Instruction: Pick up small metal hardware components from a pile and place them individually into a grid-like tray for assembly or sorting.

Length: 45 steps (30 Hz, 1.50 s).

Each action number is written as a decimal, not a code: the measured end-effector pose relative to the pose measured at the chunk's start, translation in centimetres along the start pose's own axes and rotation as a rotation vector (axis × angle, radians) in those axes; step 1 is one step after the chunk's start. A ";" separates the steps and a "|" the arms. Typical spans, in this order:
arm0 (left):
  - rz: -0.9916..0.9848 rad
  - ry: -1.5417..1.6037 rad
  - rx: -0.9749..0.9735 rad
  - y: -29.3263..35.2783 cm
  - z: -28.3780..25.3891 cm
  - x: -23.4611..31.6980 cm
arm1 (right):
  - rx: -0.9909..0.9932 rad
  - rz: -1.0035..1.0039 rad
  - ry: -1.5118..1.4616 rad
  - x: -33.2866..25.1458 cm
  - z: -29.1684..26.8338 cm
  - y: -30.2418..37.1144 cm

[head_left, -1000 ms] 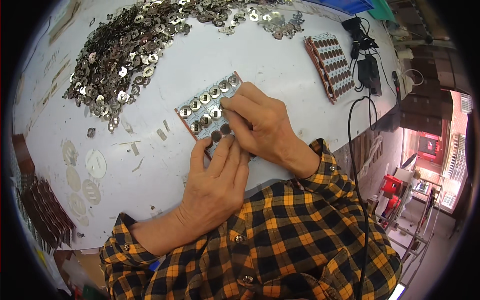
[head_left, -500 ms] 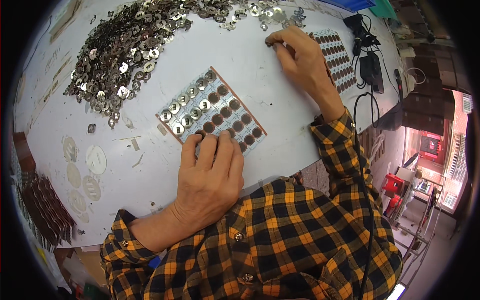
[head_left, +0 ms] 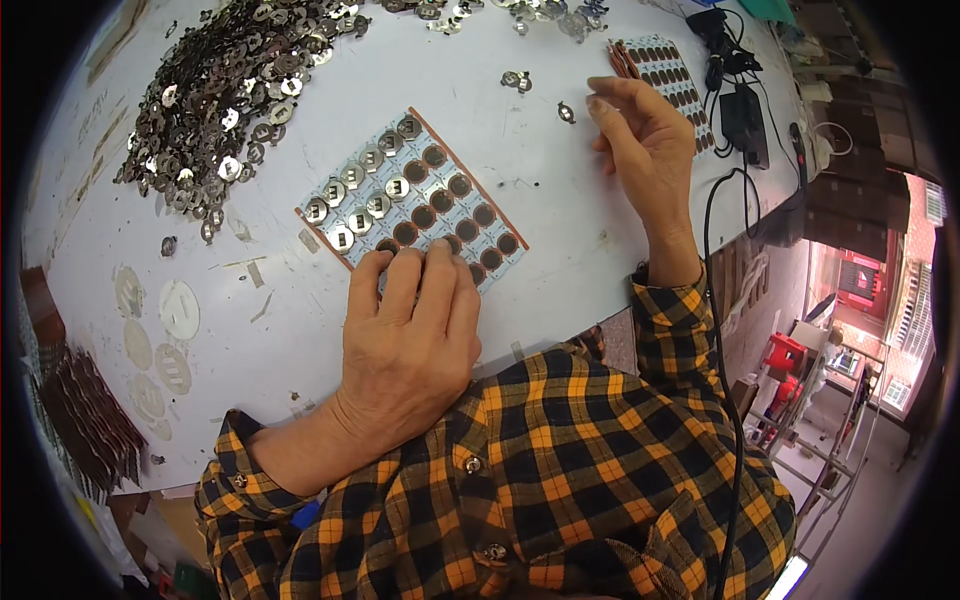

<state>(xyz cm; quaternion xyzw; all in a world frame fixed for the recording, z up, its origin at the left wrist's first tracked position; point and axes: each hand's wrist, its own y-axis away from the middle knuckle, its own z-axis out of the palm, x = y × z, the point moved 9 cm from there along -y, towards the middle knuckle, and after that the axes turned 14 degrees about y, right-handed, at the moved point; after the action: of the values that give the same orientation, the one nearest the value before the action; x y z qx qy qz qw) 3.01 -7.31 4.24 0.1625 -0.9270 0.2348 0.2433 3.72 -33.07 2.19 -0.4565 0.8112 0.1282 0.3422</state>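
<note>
Silver metal clips (head_left: 230, 95) lay heaped; left hand (head_left: 410, 310), fingers slightly spread, thumb hidden, grip unclear, rested on light-blue rectangular board (head_left: 420, 195) mid white table (head_left: 300, 345); loose silver clip (head_left: 566, 112) lay beside right hand (head_left: 645, 130), thumb and forefinger slightly apart.

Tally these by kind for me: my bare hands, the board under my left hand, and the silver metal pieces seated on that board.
Hands: 2 (left hand, right hand)
Board: 1
Silver metal pieces seated on it: 10
Total: 13
</note>
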 end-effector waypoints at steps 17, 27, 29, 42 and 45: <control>0.015 0.017 -0.030 0.2 0.1 -0.1 | -0.436 -0.227 -0.313 -6.9 5.9 2.6; 0.011 -0.035 -0.029 0.2 0.5 0.1 | -0.427 -0.421 -0.141 -9.3 9.7 2.5; 0.008 -0.036 -0.032 0.3 0.4 0.1 | -0.430 -0.446 -0.077 -9.9 9.6 2.5; 0.023 -0.044 -0.062 0.1 0.5 0.2 | -0.485 -0.370 -0.033 -10.1 10.0 1.9; 0.023 -0.064 -0.054 0.2 0.5 0.3 | -0.489 -0.358 -0.068 -9.9 10.0 1.7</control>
<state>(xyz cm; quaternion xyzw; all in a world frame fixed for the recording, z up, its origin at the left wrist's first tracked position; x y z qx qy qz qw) 2.52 -7.40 3.92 0.1526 -0.9421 0.2071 0.2150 10.09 -20.48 1.31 -0.6565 0.6509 0.2727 0.2665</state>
